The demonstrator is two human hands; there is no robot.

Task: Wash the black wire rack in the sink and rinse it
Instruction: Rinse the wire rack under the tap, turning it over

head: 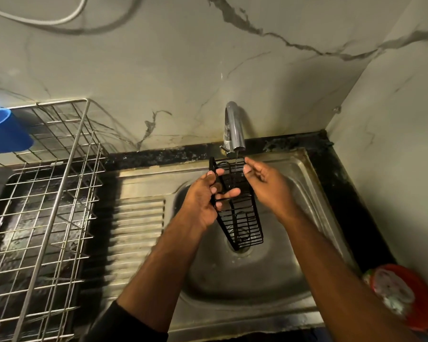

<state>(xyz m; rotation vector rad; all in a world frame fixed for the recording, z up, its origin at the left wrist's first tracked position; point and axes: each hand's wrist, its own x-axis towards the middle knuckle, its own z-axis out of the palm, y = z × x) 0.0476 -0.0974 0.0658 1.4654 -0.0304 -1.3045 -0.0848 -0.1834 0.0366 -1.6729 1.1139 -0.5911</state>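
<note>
Head view looks down on a steel sink (pixel 314 193) set in a dark counter against a marbled wall. Over the basin a black wire rack (pixel 242 218) hangs long-ways, its far end up under the tap (pixel 234 129) and its near end low above the drain (pixel 240 249). A thin stream of water falls from the spout onto the rack's far end.

The left hand (pixel 203 201) grips the rack on its left side about midway along, thumb over the side frame and fingers curled through and under the wires, so most of the rack's length hangs below and to the right of the hold. The right hand (pixel 265 183) is at the rack's far right corner, its fingers loosely bent, with the fingertips (pixel 246 169) at the top rim; whether they pinch a wire or only touch it is hard to tell, as that part is small and dark. Both forearms reach in from the near edge of the sink, the left one with a dark sleeve (pixel 131 324) at the elbow.

To the left of the basin lies the ribbed draining board (pixel 139 218), and beyond it, on the counter's left part, stands a large steel wire basket (pixel 47 198). A blue cup (pixel 5 132) sits at the basket's far left rim. Near the counter's right near corner lies a red round thing (pixel 405 294), blurred. A white hose (pixel 59 18) loops across the wall above.
</note>
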